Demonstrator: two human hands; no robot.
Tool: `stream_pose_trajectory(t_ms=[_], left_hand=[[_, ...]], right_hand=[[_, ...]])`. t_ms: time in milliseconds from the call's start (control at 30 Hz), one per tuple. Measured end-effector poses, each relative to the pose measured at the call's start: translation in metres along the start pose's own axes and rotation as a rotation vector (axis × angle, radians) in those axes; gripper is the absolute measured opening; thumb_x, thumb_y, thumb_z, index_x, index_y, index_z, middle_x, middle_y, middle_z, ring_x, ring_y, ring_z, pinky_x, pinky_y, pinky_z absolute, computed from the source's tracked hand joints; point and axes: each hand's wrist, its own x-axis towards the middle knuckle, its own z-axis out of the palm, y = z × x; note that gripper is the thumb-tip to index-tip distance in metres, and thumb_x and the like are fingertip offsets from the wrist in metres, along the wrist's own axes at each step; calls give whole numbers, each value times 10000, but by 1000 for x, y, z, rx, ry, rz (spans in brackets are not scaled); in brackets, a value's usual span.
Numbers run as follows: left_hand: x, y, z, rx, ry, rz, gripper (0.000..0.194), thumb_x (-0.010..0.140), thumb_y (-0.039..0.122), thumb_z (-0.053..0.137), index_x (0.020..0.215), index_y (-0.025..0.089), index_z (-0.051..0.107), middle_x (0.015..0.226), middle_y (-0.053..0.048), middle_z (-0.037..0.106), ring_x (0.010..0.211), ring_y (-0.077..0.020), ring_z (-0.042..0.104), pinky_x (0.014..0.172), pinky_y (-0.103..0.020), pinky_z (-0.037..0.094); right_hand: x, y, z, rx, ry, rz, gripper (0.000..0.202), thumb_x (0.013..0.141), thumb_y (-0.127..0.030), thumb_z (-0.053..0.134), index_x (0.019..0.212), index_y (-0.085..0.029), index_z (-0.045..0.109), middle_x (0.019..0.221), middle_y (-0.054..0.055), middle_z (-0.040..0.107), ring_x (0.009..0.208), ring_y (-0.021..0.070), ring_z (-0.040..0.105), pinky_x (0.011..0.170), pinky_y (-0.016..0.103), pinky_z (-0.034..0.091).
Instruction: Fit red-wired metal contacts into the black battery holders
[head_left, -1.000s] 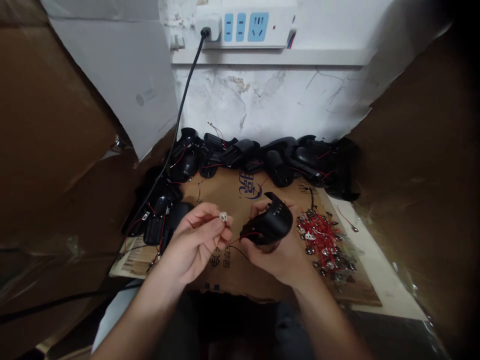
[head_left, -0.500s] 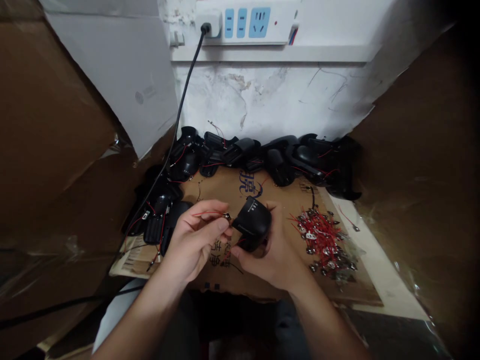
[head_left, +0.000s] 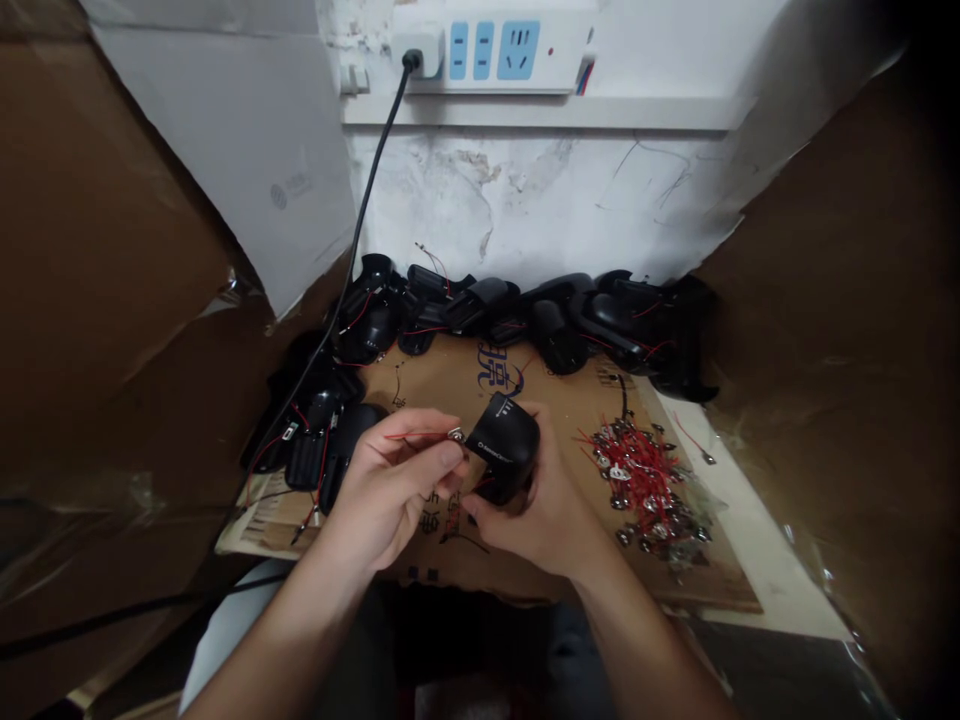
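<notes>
Between thumb and fingers, my left hand (head_left: 401,485) pinches a small metal battery contact (head_left: 456,435) with a red wire trailing back over the fingers. My right hand (head_left: 544,510) is wrapped round a black plastic housing (head_left: 504,440) with white print and small marks on its face. The contact is close to the housing's left edge; whether they touch I cannot tell. The housing's underside is hidden by my right fingers. To the right lies a pile of metal contacts with red wires (head_left: 649,480) on the cardboard sheet (head_left: 442,375).
Several black housings (head_left: 559,335) with red wires line the back of the table, and more (head_left: 307,455) lie at the left. A black cable (head_left: 367,190) runs down from the white power strip (head_left: 487,55). Cardboard walls (head_left: 840,300) stand on both sides.
The housing has turned slightly in my right hand, so its printed face shows more. The contact has tilted a little in my left fingers. Both hands stay in nearly the same place.
</notes>
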Motion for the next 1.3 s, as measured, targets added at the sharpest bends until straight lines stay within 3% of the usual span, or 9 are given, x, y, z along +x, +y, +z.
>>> stream_pose_trajectory(t_ms=[400, 600, 800, 1000, 1133, 1300], left_hand=[[-1, 1, -1, 72, -1, 15, 258, 673, 219, 1034, 858, 175, 860, 721, -27, 777, 586, -94, 690, 535, -150, 564], [-2, 0, -1, 124, 7, 121, 220, 710, 225, 1015, 802, 193, 818, 749, 4, 756, 557, -65, 634, 534, -152, 545], [4, 2, -1, 163, 89, 79, 280, 676, 295, 1044, 868, 173, 880, 696, -60, 785, 617, -131, 717, 515, -160, 539], [4, 5, 0, 136, 3, -18, 285, 722, 289, 1028, 954, 177, 908, 727, -81, 806, 645, -126, 734, 557, -153, 574], [3, 3, -2, 141, -43, -24, 239, 786, 291, 992, 988, 195, 907, 733, -65, 802, 651, -119, 730, 578, -160, 593], [2, 0, -4, 98, -71, -39, 195, 810, 284, 977, 955, 185, 892, 730, -63, 796, 624, -108, 705, 534, -151, 563]], right_hand=[[-1, 3, 1, -3, -13, 46, 612, 750, -180, 836, 1206, -305, 447, 995, -9, 605, 825, 204, 618, 691, 337, 526], [-1, -5, 7, 76, -22, 60, 557, 736, -180, 814, 1152, -299, 463, 965, -22, 575, 795, 182, 573, 650, 308, 494], [4, -11, 4, 130, 21, 72, 559, 729, -258, 840, 1111, -310, 435, 906, -33, 570, 685, 170, 546, 575, 317, 481], [7, -3, -2, 57, 72, 7, 557, 746, -229, 860, 1137, -303, 470, 979, -14, 602, 818, 197, 613, 684, 347, 542], [5, 1, -3, 119, -1, 67, 592, 760, -213, 855, 1189, -303, 457, 1067, 19, 651, 906, 230, 667, 772, 397, 579], [3, 4, -4, 74, -32, 95, 577, 751, -203, 835, 1180, -293, 461, 1036, 8, 637, 893, 224, 661, 775, 392, 575]])
